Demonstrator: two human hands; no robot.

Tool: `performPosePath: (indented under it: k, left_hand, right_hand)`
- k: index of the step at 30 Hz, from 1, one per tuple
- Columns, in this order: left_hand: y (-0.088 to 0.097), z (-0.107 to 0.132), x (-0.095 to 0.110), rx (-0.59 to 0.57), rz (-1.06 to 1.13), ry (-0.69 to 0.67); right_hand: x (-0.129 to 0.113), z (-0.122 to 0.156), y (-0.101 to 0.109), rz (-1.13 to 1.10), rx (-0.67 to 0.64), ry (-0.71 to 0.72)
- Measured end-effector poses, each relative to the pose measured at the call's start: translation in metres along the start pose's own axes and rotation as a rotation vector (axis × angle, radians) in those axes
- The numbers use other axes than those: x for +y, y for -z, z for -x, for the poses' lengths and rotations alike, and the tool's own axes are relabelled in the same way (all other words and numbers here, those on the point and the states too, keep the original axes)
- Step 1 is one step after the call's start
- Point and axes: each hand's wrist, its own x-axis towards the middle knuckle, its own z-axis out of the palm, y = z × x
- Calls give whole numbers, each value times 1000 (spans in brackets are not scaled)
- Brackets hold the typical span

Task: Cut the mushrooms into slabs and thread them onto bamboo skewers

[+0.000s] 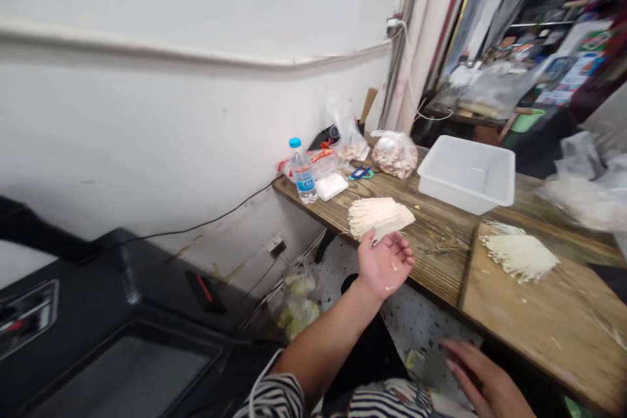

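My left hand point(386, 266) is palm up at the table's front edge, fingers slightly curled and apart. It holds nothing, though small pale scraps stick to the palm. Just beyond its fingers lies a fanned bunch of enoki mushrooms point(377, 214) on the wooden table. Lower in view, my right hand point(482, 375) hangs in front of the table edge, a little blurred, with fingers stretched out and nothing seen in them. A second bunch of enoki mushrooms point(519, 251) rests on the cutting board point(529, 320) at the right.
A white plastic tub point(465, 173) stands behind the board. Toward the wall are a water bottle point(304, 173), a tissue pack point(332, 186) and a bag of brownish pieces point(394, 155). Another plastic bag point(582, 199) lies far right. A black machine point(132, 339) occupies the lower left.
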Motion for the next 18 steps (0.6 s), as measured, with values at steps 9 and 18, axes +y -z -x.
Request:
performPosePath:
  k: [9, 18]
  left_hand:
    - [-27, -34, -25, 113, -95, 45]
    - [-26, -19, -40, 147, -338, -30]
  right_hand:
    - [1, -96, 4, 386, -60, 200]
    - [30, -64, -6, 119, -132, -43]
